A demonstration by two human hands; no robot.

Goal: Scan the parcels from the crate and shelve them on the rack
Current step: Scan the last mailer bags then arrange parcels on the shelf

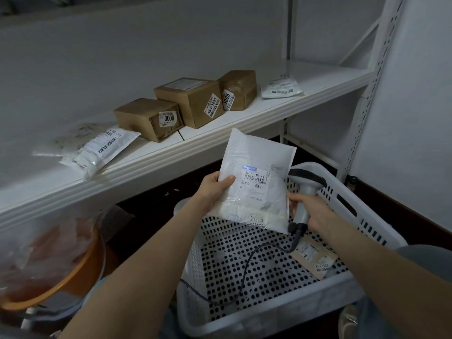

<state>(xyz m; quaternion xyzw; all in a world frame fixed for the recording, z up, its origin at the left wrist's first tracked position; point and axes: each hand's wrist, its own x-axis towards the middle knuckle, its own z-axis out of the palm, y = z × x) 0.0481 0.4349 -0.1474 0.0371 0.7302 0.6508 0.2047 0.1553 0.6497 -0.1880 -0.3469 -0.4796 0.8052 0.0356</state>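
Note:
My left hand (215, 189) grips a white padded mailer (256, 174) by its left edge, label side facing me, above the white perforated crate (367, 216). Just right of the mailer, my right hand (315, 211) holds a grey handheld barcode scanner (305, 189), whose head is partly hidden behind the mailer's right edge. Its black cable (247, 267) trails down into the crate. One brown envelope parcel (313, 255) lies in the crate's right part. On the white rack shelf (171, 157) stand three brown boxes (193, 101) and flat white bags (100, 150).
Another white bag (281, 88) lies at the shelf's right end. An orange bowl under clear plastic wrap (49, 260) sits low on the left beneath the shelf. The rack's perforated upright (367, 106) stands at the right, beside a white wall.

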